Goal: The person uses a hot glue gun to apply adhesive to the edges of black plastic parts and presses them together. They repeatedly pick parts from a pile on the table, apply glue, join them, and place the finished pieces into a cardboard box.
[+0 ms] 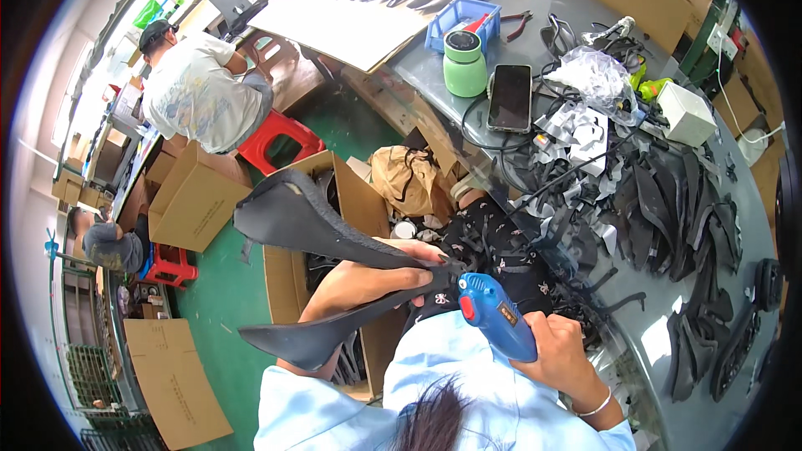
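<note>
My left hand point(363, 284) is closed around a dark grey, foam-like curved piece point(288, 219), whose two long arms spread apart toward the left in a V. The narrow end of this piece sticks out past my fingertips, close to the head of a blue handheld power tool point(501, 321) with a red button. My right hand point(555, 355) is wrapped round the tool's body. Where the tool's head meets the piece, I cannot make out whether they touch. Below my left hand stands an open cardboard box point(284, 284) with dark pieces inside.
On the grey table point(647, 330) at right lie dark curved pieces point(668, 209), grey scraps, cables, a phone point(510, 98), a green jar point(464, 67) and a blue basket point(447, 21). A board point(359, 29) holds more pieces. Two people sit on red stools point(280, 142) at left.
</note>
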A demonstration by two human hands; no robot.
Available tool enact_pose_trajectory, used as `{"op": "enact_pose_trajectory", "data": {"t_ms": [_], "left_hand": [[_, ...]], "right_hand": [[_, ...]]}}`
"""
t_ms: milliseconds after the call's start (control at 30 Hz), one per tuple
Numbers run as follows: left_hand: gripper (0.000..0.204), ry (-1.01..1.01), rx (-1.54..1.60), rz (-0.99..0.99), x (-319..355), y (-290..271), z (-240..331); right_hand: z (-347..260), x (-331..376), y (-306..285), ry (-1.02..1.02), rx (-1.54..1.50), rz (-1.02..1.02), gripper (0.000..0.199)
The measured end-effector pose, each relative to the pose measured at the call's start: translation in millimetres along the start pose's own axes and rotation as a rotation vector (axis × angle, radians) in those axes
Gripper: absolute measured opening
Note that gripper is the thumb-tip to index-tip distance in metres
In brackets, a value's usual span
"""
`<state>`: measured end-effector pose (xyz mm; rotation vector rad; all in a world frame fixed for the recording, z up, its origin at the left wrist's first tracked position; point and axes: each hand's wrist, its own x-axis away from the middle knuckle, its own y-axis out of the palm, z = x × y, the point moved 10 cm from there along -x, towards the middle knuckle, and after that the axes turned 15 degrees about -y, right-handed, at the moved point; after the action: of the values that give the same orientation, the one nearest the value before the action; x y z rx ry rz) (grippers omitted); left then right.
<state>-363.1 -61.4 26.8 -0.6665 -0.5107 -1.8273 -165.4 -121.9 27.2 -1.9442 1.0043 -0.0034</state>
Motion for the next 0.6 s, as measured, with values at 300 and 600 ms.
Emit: {"op": "enact_pose_trajectory", "data": {"t_ms": [300,600], "left_hand": [[0.031,0.060,-0.245,-0.075,-13.9,10.4,-2.4],[0.037,0.377,-0.528,-0.057,-33.0,30.3,-3.7]], "right_hand": [[-8.3,-5.5,5.7,-0.032,0.033,-0.033,0.041],[-14.5,-13.1,2.8,-0.062,-0.030,0.042,0.042]]}}
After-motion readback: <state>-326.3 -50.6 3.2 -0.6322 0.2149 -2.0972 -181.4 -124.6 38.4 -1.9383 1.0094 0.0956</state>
